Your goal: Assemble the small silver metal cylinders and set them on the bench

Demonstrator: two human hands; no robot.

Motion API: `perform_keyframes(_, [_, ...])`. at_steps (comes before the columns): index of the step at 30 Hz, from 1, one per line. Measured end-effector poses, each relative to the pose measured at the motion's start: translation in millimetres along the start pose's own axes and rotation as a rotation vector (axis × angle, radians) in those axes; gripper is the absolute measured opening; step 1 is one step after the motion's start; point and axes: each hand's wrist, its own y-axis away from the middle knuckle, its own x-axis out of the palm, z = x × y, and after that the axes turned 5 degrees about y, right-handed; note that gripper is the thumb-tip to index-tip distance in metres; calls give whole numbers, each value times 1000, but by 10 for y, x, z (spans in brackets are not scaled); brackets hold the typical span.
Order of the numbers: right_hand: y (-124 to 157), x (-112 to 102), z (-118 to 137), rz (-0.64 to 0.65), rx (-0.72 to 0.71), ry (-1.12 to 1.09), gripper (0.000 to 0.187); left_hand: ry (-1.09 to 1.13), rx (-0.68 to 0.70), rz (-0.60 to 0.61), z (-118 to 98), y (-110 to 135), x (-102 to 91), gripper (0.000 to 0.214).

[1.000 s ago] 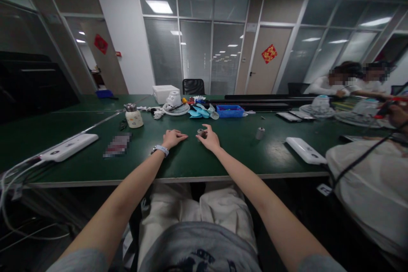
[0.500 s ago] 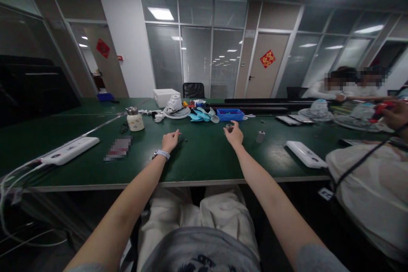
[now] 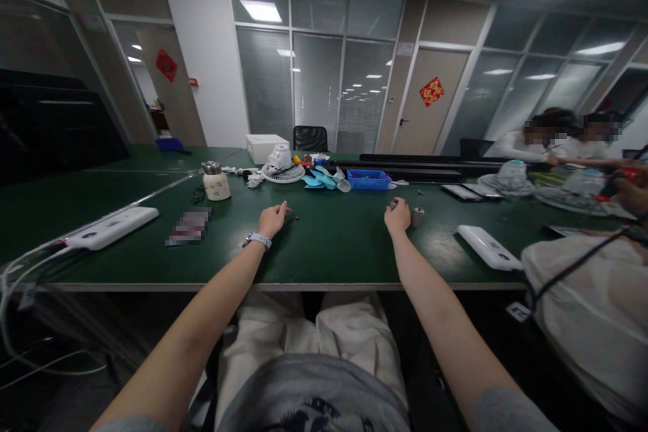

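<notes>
Stretching across the view before you, the green counter was the largest thing, and both your forearms reached over its near edge. Toward its far side stood a white box, with a white fan guard lying near it. A white power strip lay off to your left, and another white strip lay to your right. Beyond your hands, a blue tray sat beside some light-blue fan blades. A pale bottle stood upright to the far left of your reach.

Your right hand was mostly closed, its fingers curled and its thumb side turned inward, gripping a small metal cylinder whose end showed at the fingertips. Your left hand, well apart from it, had its fingers drawn together near the tips; whether anything was pinched there, you could not tell. A watch circled that wrist.

A second metal cylinder stood upright on the counter just to the right of your right hand; whether the two touched was unclear. Smallest of all, a dark speck lay just right of your left fingertips, too tiny to identify.
</notes>
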Motion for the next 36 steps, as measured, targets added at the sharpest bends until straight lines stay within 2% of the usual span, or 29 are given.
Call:
perform_keyframes(4, [119, -125, 173, -163, -105, 43, 58, 40, -38, -91, -22, 13, -1, 45])
perform_keyframes(6, [246, -168, 377, -220, -245, 47, 55, 68, -74, -151, -24, 11, -3, 39])
perform_keyframes(8, [427, -141, 657, -120, -471, 22, 43, 102, -119, -204, -19, 8, -11, 37])
perform_keyframes(11, [757, 60, 1118, 242, -781, -21, 34, 150, -171, -260, -12, 19, -37, 38])
perform_keyframes(14, [1058, 342, 1475, 419, -811, -29, 42, 169, -192, -276, -12, 46, -65, 42])
perform_keyframes(17, [1247, 536, 1647, 487, -756, -19, 39, 162, -199, -254, -18, 66, -70, 43])
perform_keyframes(19, [1296, 582, 1671, 491, -747, -19, 31, 153, -198, -243, -23, 69, -62, 41])
perform_keyframes(22, [1229, 529, 1608, 422, -794, -28, 26, 141, -197, -253, -27, 68, -49, 38])
perform_keyframes(25, [957, 344, 1414, 243, -789, -36, 25, 141, -201, -251, -22, 70, -46, 36])
perform_keyframes(27, [677, 167, 1182, 26, -679, -36, 26, 143, -194, -242, -14, 71, -46, 35])
perform_keyframes(29, [373, -16, 870, -232, -485, -21, 27, 145, -183, -232, -4, 69, -42, 33])
perform_keyframes(31, [107, -161, 525, -395, -324, 24, 29, 141, -173, -224, 4, 63, -35, 31])
perform_keyframes(34, [-145, -247, 102, -428, -162, 103, 30, 134, -167, -218, 4, 60, -31, 31])
perform_keyframes(36, [-222, -223, -52, -402, -94, 134, 31, 134, -167, -211, -6, 68, -39, 31])
